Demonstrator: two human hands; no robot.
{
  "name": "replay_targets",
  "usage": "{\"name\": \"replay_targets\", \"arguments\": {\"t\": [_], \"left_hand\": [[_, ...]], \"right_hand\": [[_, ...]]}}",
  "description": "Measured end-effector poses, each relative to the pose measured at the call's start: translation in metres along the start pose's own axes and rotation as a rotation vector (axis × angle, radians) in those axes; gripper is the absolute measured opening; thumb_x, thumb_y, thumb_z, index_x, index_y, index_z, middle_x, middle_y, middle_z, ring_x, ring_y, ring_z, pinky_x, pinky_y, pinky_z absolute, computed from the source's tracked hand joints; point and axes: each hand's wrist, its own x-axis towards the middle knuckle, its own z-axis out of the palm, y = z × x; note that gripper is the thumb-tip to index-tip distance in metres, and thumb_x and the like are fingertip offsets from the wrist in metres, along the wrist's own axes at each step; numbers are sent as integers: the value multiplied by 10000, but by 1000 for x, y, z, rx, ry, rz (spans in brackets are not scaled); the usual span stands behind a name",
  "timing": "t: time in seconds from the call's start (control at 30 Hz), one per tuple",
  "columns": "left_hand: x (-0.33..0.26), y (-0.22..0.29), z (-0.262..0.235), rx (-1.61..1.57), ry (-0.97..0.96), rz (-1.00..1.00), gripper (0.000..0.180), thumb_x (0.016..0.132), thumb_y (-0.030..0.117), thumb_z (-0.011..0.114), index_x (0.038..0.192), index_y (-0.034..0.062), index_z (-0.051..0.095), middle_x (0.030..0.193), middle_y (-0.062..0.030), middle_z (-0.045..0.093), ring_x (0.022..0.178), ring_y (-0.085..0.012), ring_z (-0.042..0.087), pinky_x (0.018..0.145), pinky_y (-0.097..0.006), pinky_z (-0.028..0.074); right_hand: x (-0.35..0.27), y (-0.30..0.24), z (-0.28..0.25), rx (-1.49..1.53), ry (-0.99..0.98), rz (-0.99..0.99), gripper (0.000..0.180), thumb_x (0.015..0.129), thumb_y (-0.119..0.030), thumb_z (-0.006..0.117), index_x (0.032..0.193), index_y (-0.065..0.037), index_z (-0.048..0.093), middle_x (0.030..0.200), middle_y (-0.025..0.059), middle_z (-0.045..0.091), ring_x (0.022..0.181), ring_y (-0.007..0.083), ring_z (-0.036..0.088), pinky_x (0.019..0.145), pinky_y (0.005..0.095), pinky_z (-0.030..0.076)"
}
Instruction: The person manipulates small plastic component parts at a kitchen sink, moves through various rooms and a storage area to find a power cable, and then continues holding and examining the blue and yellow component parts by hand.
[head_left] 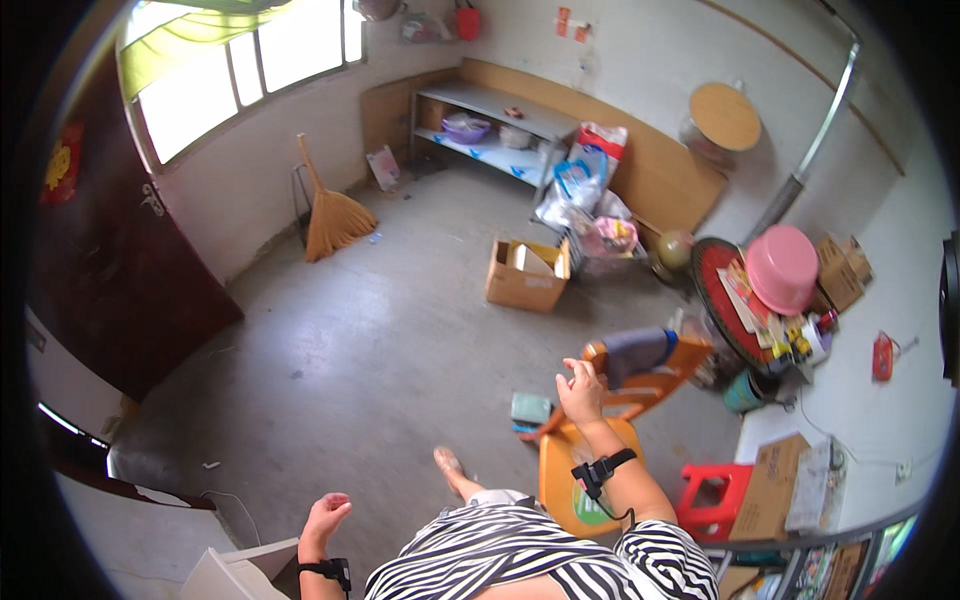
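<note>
My right hand [583, 392] is raised in front of me, its fingers apart and slightly bent, with nothing in them. It overlaps the edge of an orange wooden chair [640, 402]; whether it touches the chair, I cannot tell. A dark blue-grey cloth [640, 355] hangs over the chair's backrest. Low on the left, my left hand [325, 515] hangs empty with loosely bent fingers, closest to a white box-like piece [240, 572]. Both wrists wear black straps.
An open cardboard box [525, 290] sits on the grey floor ahead. Beside the chair are a small green box [530, 408] and a red plastic stool [715, 500]. A round table [708, 262] holds a pink basin [782, 268]. A straw broom [335, 218] leans at the left wall.
</note>
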Motion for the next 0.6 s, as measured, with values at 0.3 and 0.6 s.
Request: {"name": "replay_targets", "arguments": {"t": [0.3,0.6], "left_hand": [[120,56,-129,-74,377,-146,426,614,-32,485,1033,24,538,1027,-95,543,731,-139,549,582,-250,459],[163,6,-241,-307,526,-315,477,609,-67,432,1068,25,522,1072,-119,529,765,-181,577,623,-284,500]], "right_hand": [[185,-105,242,4,-232,-146,284,730,-202,602,999,-130,546,949,29,555,632,158,581,621,319,470],[226,-260,420,91,-447,-396,283,743,-205,595,1007,-124,536,937,55,556,684,198,577,646,328,467]]}}
